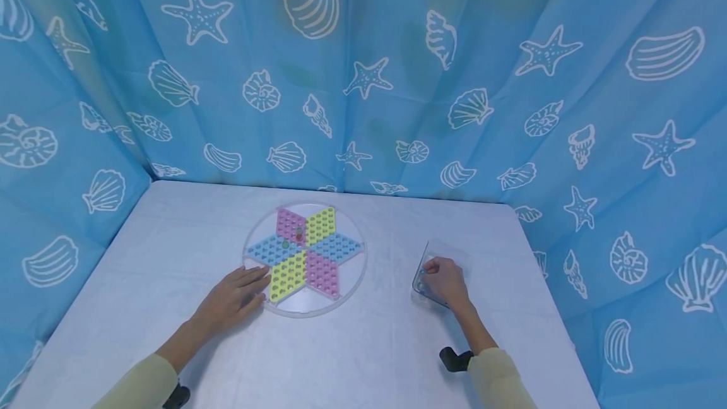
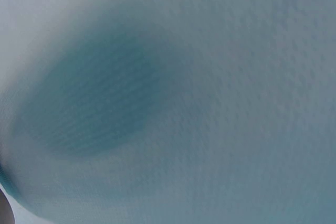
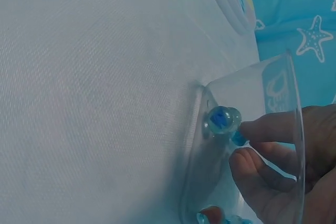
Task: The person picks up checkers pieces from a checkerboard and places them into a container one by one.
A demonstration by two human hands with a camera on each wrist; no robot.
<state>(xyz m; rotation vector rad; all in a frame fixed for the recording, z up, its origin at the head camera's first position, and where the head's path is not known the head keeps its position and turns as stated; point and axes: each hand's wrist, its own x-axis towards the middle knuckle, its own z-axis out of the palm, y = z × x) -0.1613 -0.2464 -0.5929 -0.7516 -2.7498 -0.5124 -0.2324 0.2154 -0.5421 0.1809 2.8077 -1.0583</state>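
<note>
A round Chinese checkers board with a pink, yellow and blue star lies on the table, holding a few marbles near its upper left. My left hand lies with fingers extended over the board's left edge. To the right, my right hand reaches into a clear plastic box. In the right wrist view, its fingertips are at a blue glass marble, thumb and finger apart, beside another clear-and-blue marble. More marbles show at the bottom of that view. Only pale, blurred cloth fills most of the left wrist view.
A white cloth covers the table. Blue curtains with white shells and starfish stand behind the table and along both sides. The box's tall transparent wall passes in front of the right hand.
</note>
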